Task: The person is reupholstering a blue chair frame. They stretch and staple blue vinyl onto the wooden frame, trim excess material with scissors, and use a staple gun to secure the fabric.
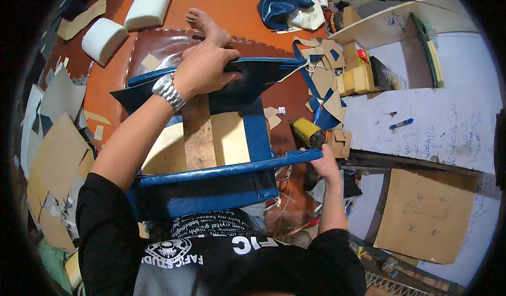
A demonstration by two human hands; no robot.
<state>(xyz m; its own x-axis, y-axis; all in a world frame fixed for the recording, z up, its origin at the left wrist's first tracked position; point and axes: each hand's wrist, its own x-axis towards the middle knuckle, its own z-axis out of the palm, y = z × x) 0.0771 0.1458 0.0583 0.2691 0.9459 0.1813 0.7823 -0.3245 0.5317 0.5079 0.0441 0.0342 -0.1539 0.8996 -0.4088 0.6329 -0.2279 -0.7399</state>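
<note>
Left grip forward, right grip partly hidden

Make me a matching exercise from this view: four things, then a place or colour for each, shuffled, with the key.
1. Left hand
2. Wood strip
3. Watch
4. Pen

A. silver
B. on the white surface at right
C. on the dark flap
D. between two cream panels

Pairs: 1-C, 2-D, 3-A, 4-B

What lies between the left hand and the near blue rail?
The head view shows a dark flap, then a bare wooden board with a cream panel on either side.
</note>
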